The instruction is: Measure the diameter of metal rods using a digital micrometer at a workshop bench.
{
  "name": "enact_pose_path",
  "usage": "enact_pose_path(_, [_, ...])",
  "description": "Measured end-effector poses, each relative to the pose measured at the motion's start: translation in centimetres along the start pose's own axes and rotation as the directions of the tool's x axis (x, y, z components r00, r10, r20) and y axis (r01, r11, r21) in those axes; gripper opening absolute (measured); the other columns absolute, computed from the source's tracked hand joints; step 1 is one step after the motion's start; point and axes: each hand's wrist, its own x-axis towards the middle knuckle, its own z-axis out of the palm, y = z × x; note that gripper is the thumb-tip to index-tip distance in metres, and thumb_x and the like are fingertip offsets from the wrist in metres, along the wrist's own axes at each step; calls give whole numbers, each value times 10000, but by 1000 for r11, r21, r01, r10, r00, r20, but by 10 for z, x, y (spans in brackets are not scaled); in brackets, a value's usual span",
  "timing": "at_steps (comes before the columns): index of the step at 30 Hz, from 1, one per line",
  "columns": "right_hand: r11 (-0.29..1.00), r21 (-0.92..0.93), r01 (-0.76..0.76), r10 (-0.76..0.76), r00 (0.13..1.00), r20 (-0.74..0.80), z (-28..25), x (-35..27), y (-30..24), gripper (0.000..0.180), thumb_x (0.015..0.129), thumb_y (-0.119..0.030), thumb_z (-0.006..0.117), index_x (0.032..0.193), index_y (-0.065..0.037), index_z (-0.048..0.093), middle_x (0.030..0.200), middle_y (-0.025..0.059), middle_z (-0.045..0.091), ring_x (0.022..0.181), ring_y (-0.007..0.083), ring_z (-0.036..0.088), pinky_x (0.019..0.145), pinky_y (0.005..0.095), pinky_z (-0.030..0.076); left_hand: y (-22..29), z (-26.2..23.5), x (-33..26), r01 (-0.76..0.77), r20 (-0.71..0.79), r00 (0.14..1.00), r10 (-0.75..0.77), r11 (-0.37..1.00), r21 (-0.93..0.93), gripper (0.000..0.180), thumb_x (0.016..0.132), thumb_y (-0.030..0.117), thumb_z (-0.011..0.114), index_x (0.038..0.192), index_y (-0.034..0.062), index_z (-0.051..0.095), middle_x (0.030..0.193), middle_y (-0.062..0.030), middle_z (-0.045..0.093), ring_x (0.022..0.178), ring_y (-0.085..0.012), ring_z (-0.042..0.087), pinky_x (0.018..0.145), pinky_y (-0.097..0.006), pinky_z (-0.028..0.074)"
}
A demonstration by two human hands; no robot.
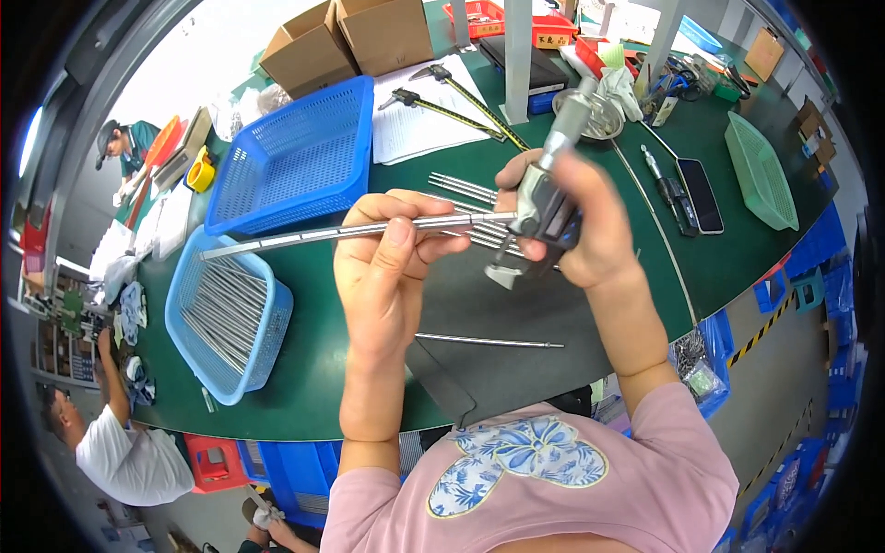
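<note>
A slim metal rod with stepped sections lies across the fingers of my left hand, pinched under the thumb. My right hand grips a micrometer, its thimble pointing up and away. The rod's right end reaches the micrometer's frame; whether it sits between the measuring faces I cannot tell. Behind my hands lie several similar rods, partly hidden. Another single rod rests on the dark mat beneath. To the left, a light blue basket holds many rods.
A larger blue basket stands behind, beside cardboard boxes. Two calipers lie on papers. At right are a second micrometer, a phone and a green basket. A metal post rises behind. Other people are at left.
</note>
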Motion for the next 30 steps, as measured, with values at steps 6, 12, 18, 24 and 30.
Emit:
enact_pose_path(6, [948, 262, -183, 177, 983, 47, -9, 3, -15, 674, 794, -551, 292, 837, 81, 520, 642, 189, 567, 380, 171, 499, 330, 219, 412, 1, 3, -2, 152, 134, 979, -154, 988, 29, 121, 828, 66, 453, 893, -33, 428, 894, -197, 511, 829, -250, 559, 693, -334, 514])
enact_pose_path(12, [938, 288, -192, 184, 981, 52, -9, 0, -20, 595, 841, -483, 228, 814, 38, 514, 618, 173, 548, 329, 173, 436, 283, 228, 358, -1, 9, -3, 171, 158, 969, -189, 978, 123, 114, 815, 59, 456, 883, -27, 426, 870, -180, 493, 809, -270, 567, 684, -340, 517])
enact_pose_path(18, [898, 398, -188, 138, 979, 152, -16, 1, -14, 589, 843, -466, 282, 902, 83, 487, 775, 162, 555, 596, 224, 587, 294, 242, 417, 0, 11, -4, 187, 161, 965, -208, 973, 135, 112, 795, 40, 475, 868, -37, 440, 859, -187, 502, 806, -248, 560, 686, -341, 516])
enact_pose_path(24, [918, 354, -180, 127, 978, 167, -16, 0, -16, 611, 831, -473, 274, 886, 90, 507, 712, 186, 568, 510, 205, 567, 310, 228, 416, 1, 10, -3, 183, 159, 965, -207, 971, 156, 122, 786, 43, 486, 865, -38, 441, 853, -188, 503, 802, -249, 559, 683, -342, 517])
enact_pose_path(30, [927, 324, -187, 128, 973, 195, -13, -1, -16, 654, 813, -501, 256, 874, 91, 526, 649, 201, 573, 425, 174, 526, 330, 209, 406, 1, 8, -3, 186, 168, 963, -212, 970, 159, 123, 786, 43, 488, 867, -37, 441, 850, -190, 503, 796, -245, 561, 678, -337, 519])
